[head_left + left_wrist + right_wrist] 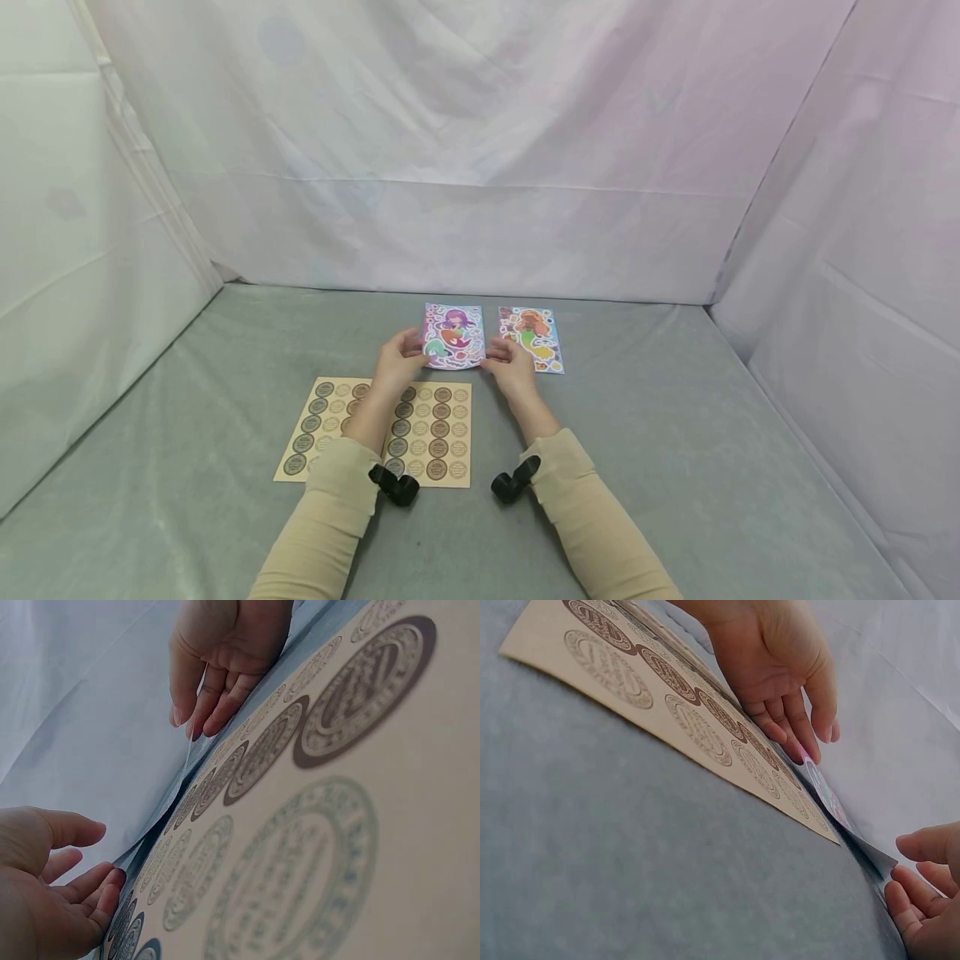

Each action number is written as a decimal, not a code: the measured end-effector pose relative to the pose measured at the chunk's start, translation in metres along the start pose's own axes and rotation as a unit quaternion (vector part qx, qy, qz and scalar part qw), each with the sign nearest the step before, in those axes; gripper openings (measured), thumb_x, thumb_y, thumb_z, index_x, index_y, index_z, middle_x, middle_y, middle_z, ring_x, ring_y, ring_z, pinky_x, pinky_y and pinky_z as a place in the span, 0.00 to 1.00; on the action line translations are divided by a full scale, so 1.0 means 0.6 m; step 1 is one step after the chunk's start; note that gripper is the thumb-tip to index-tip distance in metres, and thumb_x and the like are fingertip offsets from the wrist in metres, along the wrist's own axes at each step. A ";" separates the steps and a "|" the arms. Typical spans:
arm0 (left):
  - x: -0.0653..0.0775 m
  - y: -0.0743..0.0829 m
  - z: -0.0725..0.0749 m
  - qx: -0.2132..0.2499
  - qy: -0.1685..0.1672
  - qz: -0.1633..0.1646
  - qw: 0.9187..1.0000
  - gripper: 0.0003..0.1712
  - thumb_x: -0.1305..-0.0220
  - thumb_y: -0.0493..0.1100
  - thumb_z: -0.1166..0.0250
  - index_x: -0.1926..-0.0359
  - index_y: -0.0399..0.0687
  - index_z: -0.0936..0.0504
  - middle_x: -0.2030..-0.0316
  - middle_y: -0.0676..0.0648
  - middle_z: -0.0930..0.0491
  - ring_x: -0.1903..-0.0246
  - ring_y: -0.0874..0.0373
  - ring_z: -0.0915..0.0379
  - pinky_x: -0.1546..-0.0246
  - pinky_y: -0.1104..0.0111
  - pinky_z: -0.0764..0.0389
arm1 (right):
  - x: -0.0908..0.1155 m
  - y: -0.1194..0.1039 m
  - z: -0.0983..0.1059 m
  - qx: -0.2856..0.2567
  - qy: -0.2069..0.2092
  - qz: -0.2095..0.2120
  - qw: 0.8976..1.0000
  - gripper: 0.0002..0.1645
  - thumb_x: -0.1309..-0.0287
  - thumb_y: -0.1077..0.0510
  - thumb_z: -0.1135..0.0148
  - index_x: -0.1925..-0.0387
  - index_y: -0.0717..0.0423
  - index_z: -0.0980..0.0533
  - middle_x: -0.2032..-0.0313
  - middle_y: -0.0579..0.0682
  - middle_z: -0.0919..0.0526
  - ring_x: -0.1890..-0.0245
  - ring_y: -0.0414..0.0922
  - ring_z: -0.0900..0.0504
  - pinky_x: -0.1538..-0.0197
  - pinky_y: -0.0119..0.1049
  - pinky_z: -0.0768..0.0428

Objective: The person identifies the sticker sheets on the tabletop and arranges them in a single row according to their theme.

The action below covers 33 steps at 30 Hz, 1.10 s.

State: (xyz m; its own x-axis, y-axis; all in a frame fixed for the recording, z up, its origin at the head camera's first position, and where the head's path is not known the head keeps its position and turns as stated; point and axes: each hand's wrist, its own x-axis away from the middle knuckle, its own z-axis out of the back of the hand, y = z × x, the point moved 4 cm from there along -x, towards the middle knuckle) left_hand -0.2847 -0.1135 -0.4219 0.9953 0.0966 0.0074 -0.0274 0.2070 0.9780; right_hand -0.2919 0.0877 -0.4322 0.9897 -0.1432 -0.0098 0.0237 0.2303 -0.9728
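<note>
Both hands are at a small sticker sheet (453,337) with a purple-haired mermaid, its near edge bowed. My left hand (396,364) holds the near left corner, thumb above and fingers below. At the near right corner my right hand (513,368) grips the sheet the same way. From the left wrist view, the left hand (52,885) is low at the left and the right hand (229,664) at the top. The right wrist view shows the left hand (780,671) above, the right hand (930,892) at lower right, and the sheet's edge (840,806) between them.
A second mermaid sticker sheet (545,337), orange-haired, lies just right of the right hand. Two tan sheets of round seal stickers, a left one (300,450) and a right one (459,479), lie nearer, partly under the left forearm. White curtains (480,233) enclose the grey-covered table (675,467).
</note>
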 end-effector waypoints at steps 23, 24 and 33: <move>0.000 -0.004 0.000 0.032 0.039 0.006 0.999 0.36 0.46 0.23 0.38 0.34 0.35 0.35 0.48 0.35 0.25 0.52 0.43 0.24 0.50 0.60 0.22 | 0.004 0.003 0.000 -0.024 0.031 -0.019 0.999 0.25 0.54 0.73 0.33 0.50 0.62 0.22 0.63 0.54 0.16 0.62 0.48 0.18 0.57 0.37 0.19; 0.000 -0.004 0.000 0.032 0.040 0.008 0.999 0.37 0.46 0.24 0.38 0.34 0.35 0.35 0.48 0.35 0.25 0.52 0.44 0.24 0.50 0.61 0.22 | 0.004 0.004 0.000 -0.025 0.030 -0.019 0.999 0.26 0.54 0.73 0.33 0.50 0.62 0.22 0.63 0.54 0.16 0.62 0.48 0.18 0.57 0.37 0.19; -0.001 -0.002 0.003 0.035 0.042 0.020 0.998 0.38 0.46 0.24 0.38 0.33 0.38 0.35 0.50 0.38 0.24 0.54 0.46 0.24 0.52 0.62 0.22 | 0.004 0.002 0.004 -0.042 0.026 -0.022 0.999 0.26 0.55 0.75 0.34 0.50 0.64 0.22 0.63 0.55 0.16 0.64 0.47 0.17 0.59 0.35 0.19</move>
State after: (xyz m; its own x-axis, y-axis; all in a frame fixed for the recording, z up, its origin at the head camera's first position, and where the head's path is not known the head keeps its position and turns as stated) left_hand -0.2850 -0.1153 -0.4226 0.9822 0.1850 0.0327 -0.0581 0.1339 0.9893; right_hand -0.2889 0.0902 -0.4328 0.9794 -0.2007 0.0232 0.0525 0.1416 -0.9885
